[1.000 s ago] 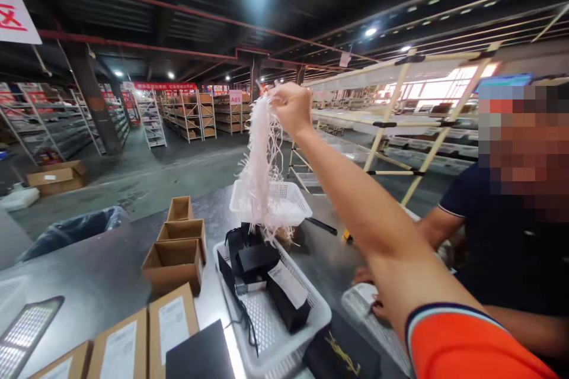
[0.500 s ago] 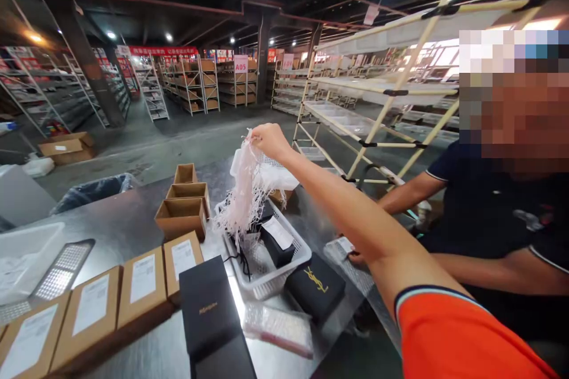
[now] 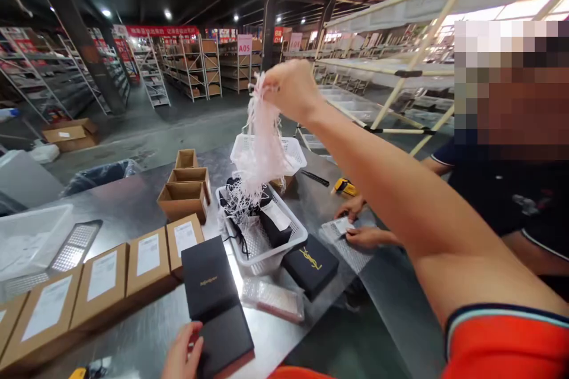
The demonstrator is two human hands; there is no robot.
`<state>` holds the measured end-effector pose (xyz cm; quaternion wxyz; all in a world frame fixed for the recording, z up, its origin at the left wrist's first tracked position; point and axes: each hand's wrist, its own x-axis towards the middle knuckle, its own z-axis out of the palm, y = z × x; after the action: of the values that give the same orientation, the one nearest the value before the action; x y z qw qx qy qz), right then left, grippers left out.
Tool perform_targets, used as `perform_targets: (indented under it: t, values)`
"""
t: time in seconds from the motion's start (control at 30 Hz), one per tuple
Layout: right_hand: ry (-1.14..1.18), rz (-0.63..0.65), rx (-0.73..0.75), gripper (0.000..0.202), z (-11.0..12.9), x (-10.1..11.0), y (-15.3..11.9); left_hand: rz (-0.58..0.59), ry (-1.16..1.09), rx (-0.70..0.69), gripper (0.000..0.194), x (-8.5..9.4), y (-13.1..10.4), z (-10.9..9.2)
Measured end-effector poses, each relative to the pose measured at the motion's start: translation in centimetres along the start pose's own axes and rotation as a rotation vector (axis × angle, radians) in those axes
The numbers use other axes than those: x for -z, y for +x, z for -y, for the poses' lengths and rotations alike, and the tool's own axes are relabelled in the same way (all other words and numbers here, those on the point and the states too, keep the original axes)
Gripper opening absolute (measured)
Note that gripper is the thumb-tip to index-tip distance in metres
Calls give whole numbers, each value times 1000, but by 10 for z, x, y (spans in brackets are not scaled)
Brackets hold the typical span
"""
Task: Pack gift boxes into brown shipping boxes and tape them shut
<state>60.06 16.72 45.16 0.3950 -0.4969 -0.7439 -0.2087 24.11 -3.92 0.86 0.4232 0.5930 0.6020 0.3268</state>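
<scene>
High over the table, my right hand (image 3: 288, 89) pinches a bunch of pale pink-white shredded filler strips (image 3: 267, 142), whose curly ends hang over a white plastic basket (image 3: 255, 263). Black boxes, a paper slip and dark cords lie in that basket. At the bottom, my left hand (image 3: 183, 352) has its curled fingers on the left edge of an open black gift box (image 3: 224, 334); its lid (image 3: 207, 275) is folded back. A bubble-wrapped packet (image 3: 272, 301) lies right of this box. Beside the basket sits a black box with a gold monogram (image 3: 311, 263).
Labelled brown cartons (image 3: 104, 278) line the left side, with open cartons (image 3: 182, 201) behind. Another white basket (image 3: 242, 148) stands at the back. On the right, a co-worker's hands (image 3: 367, 237) handle a clear packet, near a yellow tape tool (image 3: 344, 186).
My right hand has risen and come closer, lifting the filler strips higher above the basket. My left hand has come into view at the open black box. The co-worker's hands now show.
</scene>
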Motion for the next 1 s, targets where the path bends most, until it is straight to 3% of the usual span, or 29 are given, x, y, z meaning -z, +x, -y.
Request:
perform_targets:
  t: [0.07,0.13,0.27,0.4,0.53,0.67,0.73,0.87,1.0]
  values:
    - [45,15,-11,19,14,6,4,33,25,-69,35,6,19,-24]
    - [65,146,-40,21,25,2,0,35,58,-152,33,13,38,-55]
    - [24,399,-77,20,27,-29,-28,34,70,-288,32,22,66,-112]
    - [17,549,-150,20,12,-58,-57,64,43,-326,30,22,81,-144]
    - [146,550,-208,17,12,-58,-70,39,-58,-317,34,10,104,-182]
    - [401,543,-218,19,21,-48,-72,24,-214,-357,69,-17,148,-233]
    - [506,563,-249,22,21,-47,-75,86,-290,-383,73,-30,170,-252]
    - [591,542,-308,28,1,-55,-89,313,-434,-296,27,-45,199,-264]
    - [622,511,-428,33,-28,-68,-110,342,-541,-189,25,-44,208,-255]
